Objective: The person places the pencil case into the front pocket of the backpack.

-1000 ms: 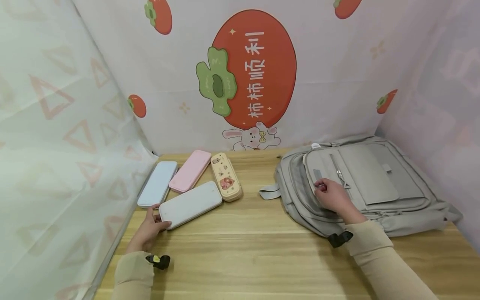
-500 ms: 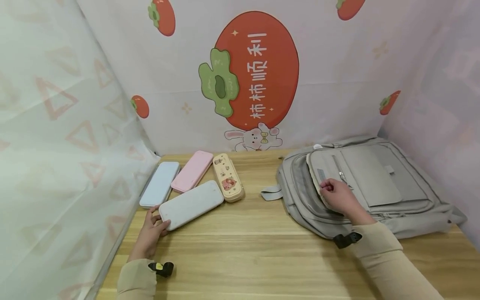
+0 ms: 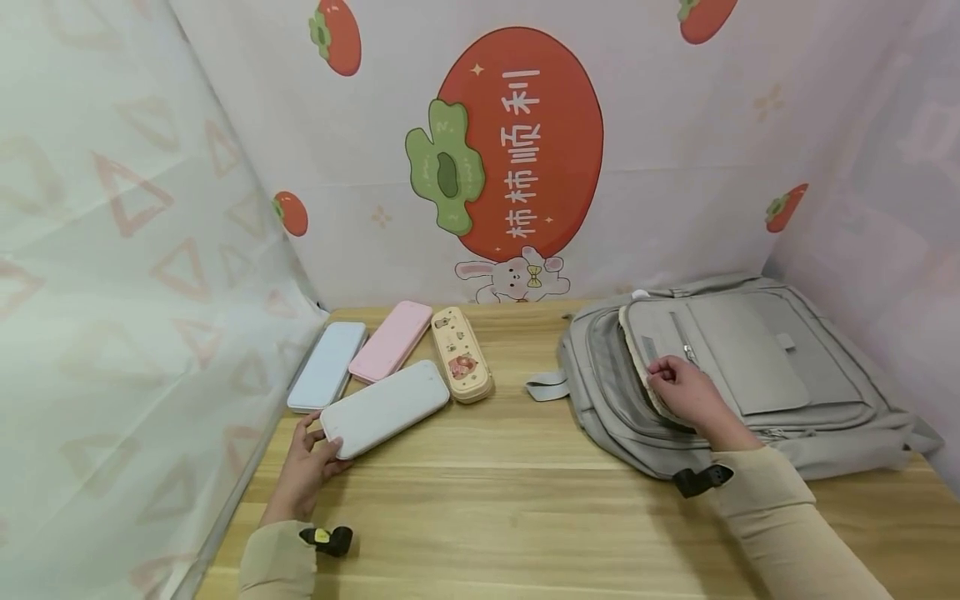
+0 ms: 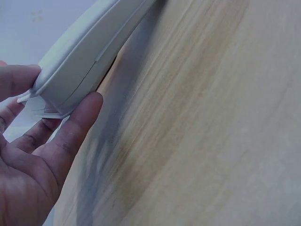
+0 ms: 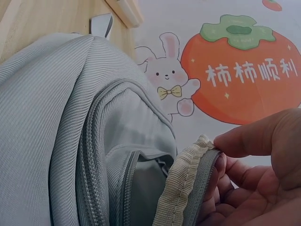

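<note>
Hands: two, both busy, with a black device at each cuff.
Left hand (image 3: 306, 457): thumb and fingers grip the near-left end of the white case (image 3: 386, 408).
Right hand (image 3: 686, 393): thumb and fingers pinch the pocket edge (image 5: 179, 188), a strip with beige trim, holding it away from the bag so the pocket gapes.
Cases: four in all; one white, in front of the others; one blue (image 3: 327, 367) at far left; one pink (image 3: 392, 340); one yellow (image 3: 459, 354) with printed pictures, just beside the white one's far end.
Backpack (image 3: 772, 358): one, grey, lying on the right of the wood-grain surface (image 3: 480, 517), well apart from the cases.
Loop (image 3: 547, 386): one grey strap, sticking out toward the cases.
Back cloth (image 3: 660, 225): one big persimmon, four small ones, one rabbit.
</note>
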Tool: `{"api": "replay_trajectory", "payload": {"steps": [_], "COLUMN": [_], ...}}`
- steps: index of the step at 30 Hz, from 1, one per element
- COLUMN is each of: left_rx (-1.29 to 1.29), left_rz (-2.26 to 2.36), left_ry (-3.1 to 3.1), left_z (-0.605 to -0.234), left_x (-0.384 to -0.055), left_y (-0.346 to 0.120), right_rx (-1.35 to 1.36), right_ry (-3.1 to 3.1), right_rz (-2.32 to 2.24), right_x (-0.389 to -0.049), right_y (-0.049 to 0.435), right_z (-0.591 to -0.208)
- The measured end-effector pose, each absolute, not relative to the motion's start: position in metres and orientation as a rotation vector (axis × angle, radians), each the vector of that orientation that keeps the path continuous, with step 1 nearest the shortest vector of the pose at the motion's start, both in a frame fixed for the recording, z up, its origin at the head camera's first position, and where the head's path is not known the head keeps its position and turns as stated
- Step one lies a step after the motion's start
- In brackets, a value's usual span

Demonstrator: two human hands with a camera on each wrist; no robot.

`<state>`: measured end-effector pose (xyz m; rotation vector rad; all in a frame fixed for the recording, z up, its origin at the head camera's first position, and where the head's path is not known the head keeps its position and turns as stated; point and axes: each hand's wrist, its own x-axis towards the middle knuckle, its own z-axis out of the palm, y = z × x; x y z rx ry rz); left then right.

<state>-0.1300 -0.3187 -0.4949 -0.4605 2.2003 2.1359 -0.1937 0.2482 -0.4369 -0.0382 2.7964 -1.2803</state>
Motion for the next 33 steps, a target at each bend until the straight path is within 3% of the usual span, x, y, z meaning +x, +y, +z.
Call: {"api": "replay_trajectory", "payload": {"steps": [19,33], "left_rx": [-0.363,-0.296], "left_rz": [2.327,2.348], "left_ry": [2.137,2.122], "left_z": [-0.487,-0.481], "left_x": [-0.124,-0.141], "left_y": [-0.317,-0.289], "right_rx": [-0.036,-0.031], "right_ry": [2.738,2.710], "right_rz": [-1.407,-1.477], "right_x": [-0.190,-0.189], "right_y": [0.254,0.260], "right_z": [-0.434,-0.428]}}
